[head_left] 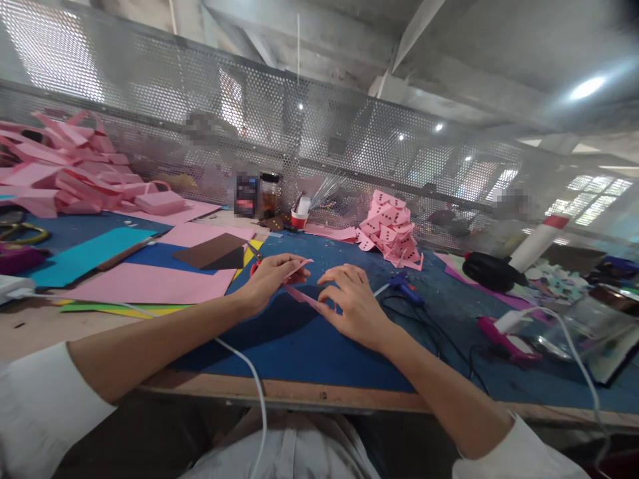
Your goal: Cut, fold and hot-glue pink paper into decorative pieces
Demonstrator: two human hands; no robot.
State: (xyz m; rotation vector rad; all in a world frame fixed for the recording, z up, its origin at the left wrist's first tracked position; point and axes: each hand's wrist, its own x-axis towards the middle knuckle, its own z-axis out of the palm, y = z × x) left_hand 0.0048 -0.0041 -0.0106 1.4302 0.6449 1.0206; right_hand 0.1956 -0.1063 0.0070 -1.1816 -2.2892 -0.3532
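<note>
Above the blue mat, my left hand (269, 285) is closed on a folded pink paper piece (302, 297), pinched between thumb and fingers. The paper's lower flap slants toward my right hand (355, 305). That hand is open, its fingers curved and apart, with the thumb at the flap's end; whether it presses the paper I cannot tell. Scissors (253, 251) with a red handle lie partly hidden behind my left hand. Just beyond my right hand rests a blue glue gun (407, 288) with a dark cord.
Pink paper shapes are heaped at the far left (74, 169); a dotted pink pile (389, 229) stands at the back. Coloured sheets (154, 283) lie left. A red cup (299, 218) is by the mesh panel (319, 133). A white cable (257, 379) crosses the table edge.
</note>
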